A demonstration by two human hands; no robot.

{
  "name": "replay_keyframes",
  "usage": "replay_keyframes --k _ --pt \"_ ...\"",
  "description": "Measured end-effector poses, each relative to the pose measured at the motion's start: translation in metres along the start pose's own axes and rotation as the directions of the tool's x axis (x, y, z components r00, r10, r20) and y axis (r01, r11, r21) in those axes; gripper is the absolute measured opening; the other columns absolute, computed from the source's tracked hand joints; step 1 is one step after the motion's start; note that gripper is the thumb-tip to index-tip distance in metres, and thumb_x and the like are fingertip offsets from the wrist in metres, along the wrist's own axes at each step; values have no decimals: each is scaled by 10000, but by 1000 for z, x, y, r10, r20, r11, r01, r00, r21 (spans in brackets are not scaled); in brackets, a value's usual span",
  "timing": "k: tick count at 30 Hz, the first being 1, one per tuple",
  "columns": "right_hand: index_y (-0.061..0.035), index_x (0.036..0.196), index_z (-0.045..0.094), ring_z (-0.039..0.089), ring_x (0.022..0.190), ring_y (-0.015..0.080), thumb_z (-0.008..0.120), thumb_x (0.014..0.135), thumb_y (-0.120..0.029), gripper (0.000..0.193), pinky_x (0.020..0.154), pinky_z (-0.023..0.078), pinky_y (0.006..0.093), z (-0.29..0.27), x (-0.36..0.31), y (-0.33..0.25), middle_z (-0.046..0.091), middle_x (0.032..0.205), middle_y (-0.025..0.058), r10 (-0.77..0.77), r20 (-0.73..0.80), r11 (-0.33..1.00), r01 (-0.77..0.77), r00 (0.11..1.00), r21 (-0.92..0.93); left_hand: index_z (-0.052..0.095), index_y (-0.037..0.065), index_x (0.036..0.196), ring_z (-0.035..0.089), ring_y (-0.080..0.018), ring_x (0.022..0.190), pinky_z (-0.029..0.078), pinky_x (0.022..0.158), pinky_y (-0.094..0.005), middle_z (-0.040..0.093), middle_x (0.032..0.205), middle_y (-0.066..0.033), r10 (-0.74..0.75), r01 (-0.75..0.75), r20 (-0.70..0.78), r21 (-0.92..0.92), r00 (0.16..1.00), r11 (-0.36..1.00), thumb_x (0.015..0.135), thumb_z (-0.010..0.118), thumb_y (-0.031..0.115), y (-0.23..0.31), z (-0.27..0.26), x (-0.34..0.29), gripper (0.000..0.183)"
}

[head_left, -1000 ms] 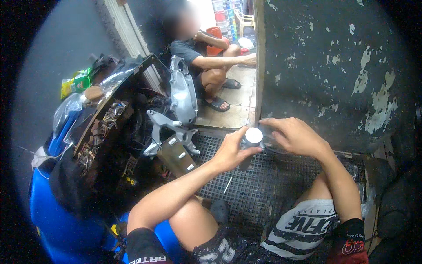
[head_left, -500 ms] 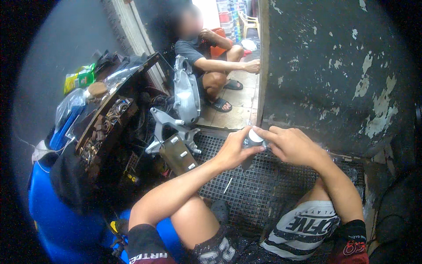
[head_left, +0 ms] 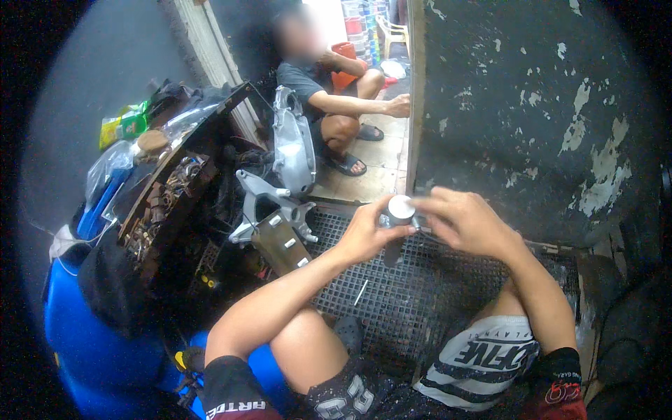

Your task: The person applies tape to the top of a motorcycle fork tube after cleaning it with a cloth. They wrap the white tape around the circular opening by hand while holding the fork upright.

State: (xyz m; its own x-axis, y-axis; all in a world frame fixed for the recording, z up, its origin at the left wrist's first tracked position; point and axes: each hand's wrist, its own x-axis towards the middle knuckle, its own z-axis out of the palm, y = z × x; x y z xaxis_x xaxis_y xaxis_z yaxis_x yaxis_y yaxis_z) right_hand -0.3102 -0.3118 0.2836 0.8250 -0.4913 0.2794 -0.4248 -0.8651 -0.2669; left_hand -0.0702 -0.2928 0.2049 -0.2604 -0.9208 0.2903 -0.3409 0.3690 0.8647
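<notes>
In front of me, over the floor mat, my left hand (head_left: 369,232) holds a small grey cylindrical part with a pale round top (head_left: 401,208). Its thumb and fingers are closed around the side, and the pale top faces up. My right hand (head_left: 467,221) is just to the right of the part, with fingers apart and stretched toward the top. Those fingertips are smeared by motion, so I cannot tell whether they touch it. The part's underside is hidden.
A black grid mat (head_left: 392,301) bears a thin white stick (head_left: 361,292). On the left are grey metal castings (head_left: 292,143), a brownish box-shaped part (head_left: 280,245) and a cluttered shelf (head_left: 178,150) with loose hardware. A person (head_left: 315,87) squats in the doorway beside a peeling dark wall (head_left: 504,119).
My right fingers have loosened from the part and lifted slightly, exposing more of its pale top. My left hand keeps its hold. The view has shifted slightly.
</notes>
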Motion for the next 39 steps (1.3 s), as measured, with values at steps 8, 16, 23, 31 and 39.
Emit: replay_keyframes --k 8,16,23,31,39 --pt "-50 1261 666 703 1002 383 692 890 -148 385 892 554 466 25 5 16 721 1102 203 154 -199 980 -124 968 157 676 10 1224 655 -140 1045 520 938 -324 737 1117 -57 -62 59 -38 -75 997 995 792 919 199 -5 -2 3 530" --pt "-43 1188 695 709 977 377 755 901 -276 373 882 545 474 28 1 26 731 1049 209 102 -92 954 -71 991 291 599 9 1364 672 -151 1099 530 998 -323 722 1191 -73 -196 153 -31 -515 980 843 912 815 123 -3 -13 3 514" --pt "-31 1145 711 706 943 378 795 871 -364 439 842 536 471 21 2 18 727 1004 215 144 65 928 -158 987 337 615 -2 1367 639 -139 1093 482 1032 -329 699 1213 -54 -167 119 -75 -430 983 895 969 763 203 12 -15 2 471" --pt "-41 1165 716 703 1024 401 782 875 -397 464 897 541 486 25 1 14 730 1044 224 73 71 950 -90 995 298 589 6 1269 659 -210 947 523 926 -385 668 1059 -91 -155 71 -65 -677 986 733 997 657 411 20 -14 -5 492" --pt "30 1181 685 693 1055 413 747 846 -640 751 930 545 495 54 1 -13 704 1116 250 -32 87 943 1 996 334 557 17 1314 555 -179 726 421 731 -352 551 845 -63 8 2 4 -957 1000 290 876 483 866 37 -35 -18 958"
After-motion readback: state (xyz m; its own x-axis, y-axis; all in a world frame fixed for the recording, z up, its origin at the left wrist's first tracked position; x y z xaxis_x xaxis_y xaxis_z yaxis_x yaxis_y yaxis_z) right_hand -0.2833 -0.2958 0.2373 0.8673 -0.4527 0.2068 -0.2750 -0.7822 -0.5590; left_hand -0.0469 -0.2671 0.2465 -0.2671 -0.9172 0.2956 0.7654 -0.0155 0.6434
